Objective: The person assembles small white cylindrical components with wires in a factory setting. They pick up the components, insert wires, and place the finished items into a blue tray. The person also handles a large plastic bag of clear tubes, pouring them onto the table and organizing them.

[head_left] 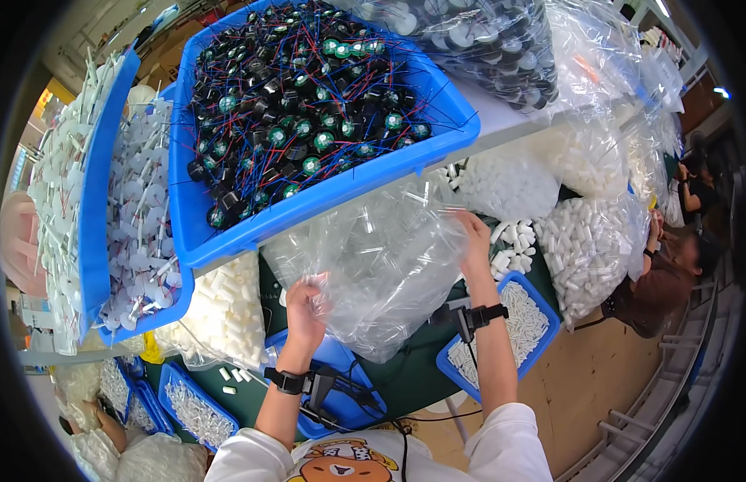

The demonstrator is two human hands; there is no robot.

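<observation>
Inspecting from left to right, white cylinders [220, 321] fill a clear bag beside the table's left end, and a few loose white pieces [229, 390] lie on the green tabletop near it. The left hand [307, 312] is raised in front of the left side of the clear bag of tubes [373, 265], palm turned inward, fingers curled; whether they grip the plastic cannot be told. That bag sits at centre, just below the front wall of the large blue bin [333, 194], between the two hands. Progress, as judged: handling of the bag is under way; clear tubes are inside it, none is seen taken out, and it is not yet released. Whether its mouth is open cannot be determined. The right hand [474, 239] stands higher and farther forward, forearm nearly upright, fingers appearing closed on the bag's upper right edge. To its right, white pins fill a blue tray [549, 308], with neither hand touching it; a bag of white tubes [586, 249] stands beyond.
</observation>
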